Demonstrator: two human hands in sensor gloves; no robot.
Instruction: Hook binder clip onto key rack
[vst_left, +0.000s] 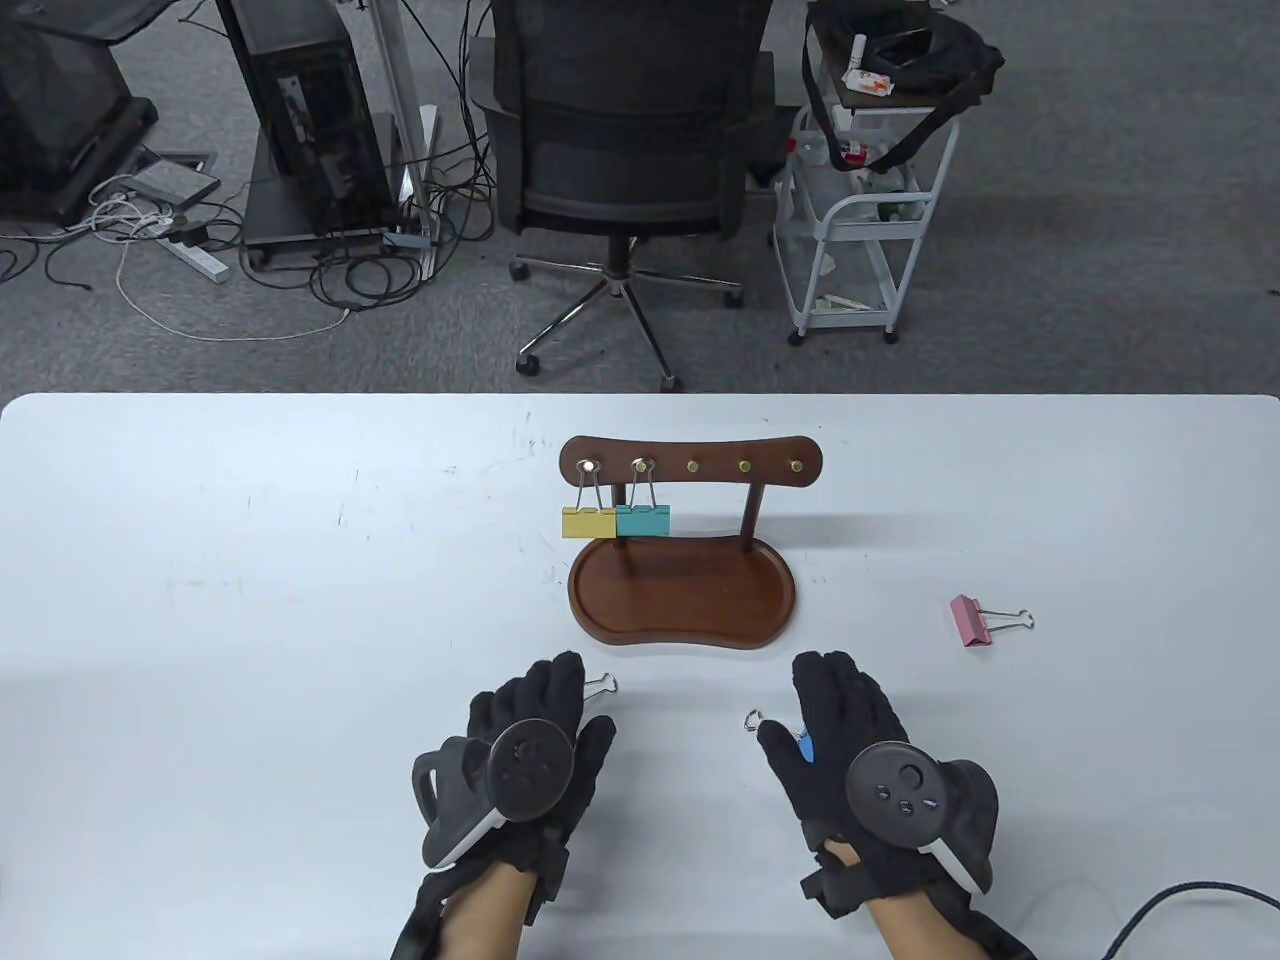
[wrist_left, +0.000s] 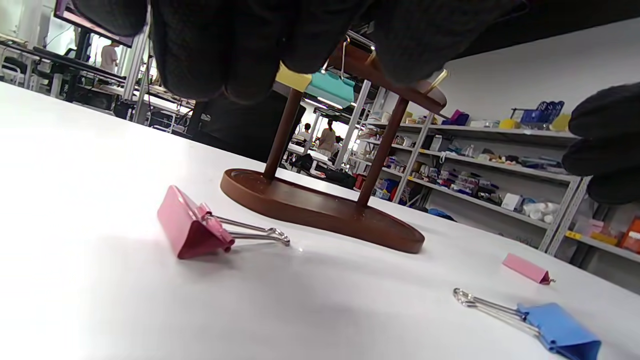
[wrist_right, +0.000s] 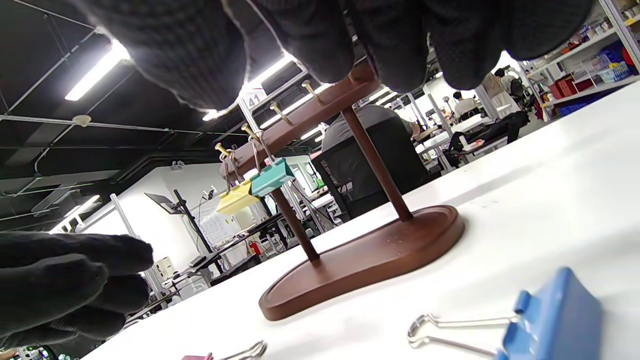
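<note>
Beyond the far edge of the white tabletop (vst_left: 250, 560) a black office chair (vst_left: 625, 130) stands on grey carpet, its chrome star base toward the tabletop. To its right is a white wire trolley (vst_left: 865, 230) on castors with a black bag (vst_left: 915, 50) on top. To the chair's left a dark computer tower (vst_left: 305, 110) sits beside a tangle of cables and a white power strip (vst_left: 195, 255). The left wrist view shows metal shelving (wrist_left: 500, 165) crowded with small items along a wall.
</note>
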